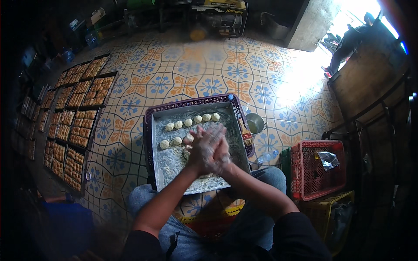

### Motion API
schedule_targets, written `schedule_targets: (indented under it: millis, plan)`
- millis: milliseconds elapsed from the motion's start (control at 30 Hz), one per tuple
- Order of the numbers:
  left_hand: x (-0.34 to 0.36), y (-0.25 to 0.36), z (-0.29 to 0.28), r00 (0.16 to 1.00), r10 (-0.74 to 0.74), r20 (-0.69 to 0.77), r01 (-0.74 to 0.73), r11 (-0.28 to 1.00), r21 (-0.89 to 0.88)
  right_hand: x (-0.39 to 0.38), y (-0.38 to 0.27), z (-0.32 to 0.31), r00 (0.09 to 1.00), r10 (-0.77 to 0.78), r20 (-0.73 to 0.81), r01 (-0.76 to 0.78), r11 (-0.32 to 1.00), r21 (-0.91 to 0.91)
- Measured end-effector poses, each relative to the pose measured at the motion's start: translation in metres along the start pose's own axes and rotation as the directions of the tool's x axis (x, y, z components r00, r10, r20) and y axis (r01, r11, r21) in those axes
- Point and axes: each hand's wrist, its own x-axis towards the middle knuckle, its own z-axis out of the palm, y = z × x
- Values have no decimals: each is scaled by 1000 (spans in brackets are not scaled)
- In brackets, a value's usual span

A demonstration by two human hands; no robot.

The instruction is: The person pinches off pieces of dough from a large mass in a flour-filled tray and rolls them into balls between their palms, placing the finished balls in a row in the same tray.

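My left hand (199, 155) and my right hand (220, 152) are pressed palm to palm above a metal tray (156, 163), both dusted white with flour. Their fingers are closed against each other, and whatever lies between the palms is hidden. Along the tray's far side runs a row of several round dough balls (188, 122). A second, shorter row of dough balls (177, 140) sits nearer, its right end close to my left fingers. Loose flour and dough bits (174, 165) cover the tray floor, partly behind my wrists.
The tray rests on a purple plastic crate (149, 130). Right of it are a wooden-handled brush (245, 130) and a metal pot (255, 123). A red crate (296, 174) stands farther right. Trays of browned buns (82, 124) cover the floor at left. A person (348, 43) is by the doorway.
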Motion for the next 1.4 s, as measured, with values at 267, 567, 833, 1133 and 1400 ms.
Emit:
schedule_targets:
  millis: [267, 567, 833, 1133, 1400]
  plan:
    - [-7, 32, 31, 996, 84, 25, -81, 991, -104, 13, -1, -65, 956, -18, 294, 32, 998, -45]
    - [-11, 60, 22, 999, -2, -45, -2, 995, -104, 22, -13, -39, 994, 87, 63, -66, 957, -282]
    - [16, -15, -13, 960, -277, -35, 266, 946, -185, 1, 0, -13, 998, 3, -58, -30, 882, -471]
    - [-1, 40, -1, 998, -49, -27, 35, 921, -389, 14, -55, 55, 983, -153, 98, 181, 834, -521]
    - [-2, -11, -11, 845, -389, 366, 208, -391, -896, 1, -32, 57, 689, -82, 720, 528, -625, -576]
